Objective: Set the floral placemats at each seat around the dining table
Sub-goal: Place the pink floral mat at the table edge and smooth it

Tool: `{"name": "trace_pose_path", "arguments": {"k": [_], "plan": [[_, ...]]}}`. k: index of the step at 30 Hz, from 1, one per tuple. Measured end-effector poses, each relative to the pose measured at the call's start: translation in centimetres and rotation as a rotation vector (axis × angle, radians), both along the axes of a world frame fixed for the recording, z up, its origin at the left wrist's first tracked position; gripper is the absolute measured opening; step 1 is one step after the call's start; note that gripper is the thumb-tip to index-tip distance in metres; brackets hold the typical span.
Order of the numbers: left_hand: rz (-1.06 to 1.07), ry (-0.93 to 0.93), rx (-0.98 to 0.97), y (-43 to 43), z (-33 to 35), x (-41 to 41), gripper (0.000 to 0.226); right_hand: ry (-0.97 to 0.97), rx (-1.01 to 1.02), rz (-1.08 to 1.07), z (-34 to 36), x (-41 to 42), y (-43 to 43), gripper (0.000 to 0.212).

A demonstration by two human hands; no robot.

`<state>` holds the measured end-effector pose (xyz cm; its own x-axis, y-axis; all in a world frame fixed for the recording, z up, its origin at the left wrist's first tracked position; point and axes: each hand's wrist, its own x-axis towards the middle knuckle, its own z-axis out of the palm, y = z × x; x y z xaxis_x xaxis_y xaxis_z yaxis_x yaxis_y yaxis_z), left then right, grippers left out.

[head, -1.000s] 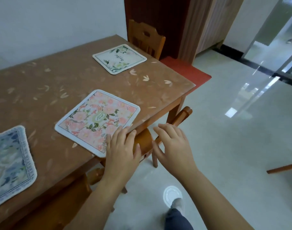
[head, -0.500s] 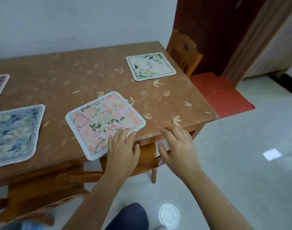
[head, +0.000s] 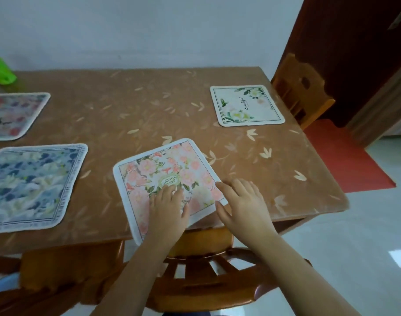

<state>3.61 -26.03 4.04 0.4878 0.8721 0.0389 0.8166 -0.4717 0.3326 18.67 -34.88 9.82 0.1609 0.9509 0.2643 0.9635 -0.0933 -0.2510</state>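
A pink floral placemat [head: 165,172] lies askew at the near edge of the brown table [head: 149,106], its near corner hanging over the edge. My left hand [head: 168,208] rests flat on its near half, fingers spread. My right hand [head: 242,206] lies flat at its right corner, fingers apart. A white placemat with green leaves [head: 246,106] sits at the far right by a chair. A blue floral placemat [head: 33,185] lies at the near left. Beyond it lies a pink and purple placemat [head: 10,115].
A wooden chair [head: 206,277] is tucked under the table just below my hands. Another wooden chair [head: 302,87] stands at the table's right end. A green object [head: 1,69] sits at the far left by the wall. A red mat [head: 345,158] covers the floor on the right.
The view has swung left, showing more of the table and a further placemat. Both hands slid forward onto the pink placemat, which has turned slightly.
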Motion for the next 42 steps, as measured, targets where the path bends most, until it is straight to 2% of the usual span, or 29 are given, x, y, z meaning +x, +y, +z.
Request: {"name": "trace_pose_path", "arguments": {"k": [9,14,23,33,42], "plan": [[-0.037,0.057,-0.129,4.0,-4.3,-2.6,0.042,-0.036,-0.162,0.25,-6.1,-2.1,5.6,0.037],[-0.11,0.095,-0.093,5.5,-4.8,-2.7,0.036,0.001,-0.287,0.363,-9.5,-1.9,7.0,0.04],[-0.167,0.045,-0.087,5.6,-6.1,-3.8,0.037,-0.037,-0.279,0.532,-14.1,-1.5,7.4,0.057],[-0.15,-0.063,-0.107,4.6,-7.0,-3.8,0.041,0.124,-0.126,0.581,-15.7,-0.5,7.7,0.037],[-0.214,-0.016,-0.226,3.4,-7.9,-3.4,0.061,0.233,-0.1,0.603,-15.5,-0.2,7.8,0.029]]}}
